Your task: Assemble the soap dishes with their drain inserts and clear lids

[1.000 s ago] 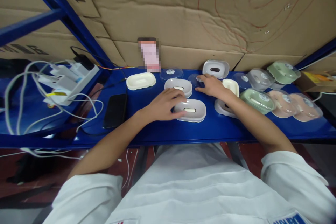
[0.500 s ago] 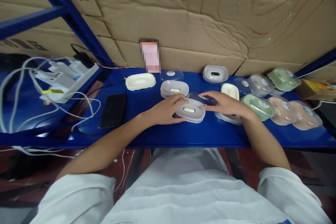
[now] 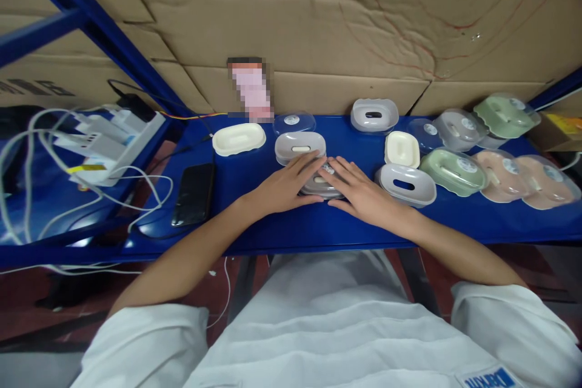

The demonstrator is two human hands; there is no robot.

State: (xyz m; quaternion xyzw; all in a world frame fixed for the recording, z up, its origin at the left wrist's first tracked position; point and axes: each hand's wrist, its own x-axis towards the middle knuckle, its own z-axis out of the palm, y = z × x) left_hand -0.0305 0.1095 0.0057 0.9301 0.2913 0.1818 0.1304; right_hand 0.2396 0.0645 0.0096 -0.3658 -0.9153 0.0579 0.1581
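Between my hands a grey soap dish (image 3: 322, 189) sits on the blue shelf, with a clear lid (image 3: 328, 168) over it. My left hand (image 3: 285, 187) grips its left end, fingers across the lid and thumb along the near side. From the right, my right hand (image 3: 364, 193) clasps the other end the same way, its fingers long over the lid. Much of the dish is hidden beneath the fingers. Just behind my left fingers is another grey dish (image 3: 300, 147) without a lid. An oval grey tray with a dark slot (image 3: 407, 184) lies right of my right hand.
Behind are a cream tray (image 3: 239, 139), a loose clear lid (image 3: 294, 123), a slotted grey tray (image 3: 374, 114) and a cream dish (image 3: 402, 150). Several lidded green (image 3: 454, 171) and pink dishes (image 3: 502, 174) stand right. A dark phone (image 3: 194, 194) and a cabled power strip (image 3: 131, 151) are left.
The clear lid my right hand held behind the grey dish is now on top of it. My right hand has come in over the lid, and my left fingers now reach across it.
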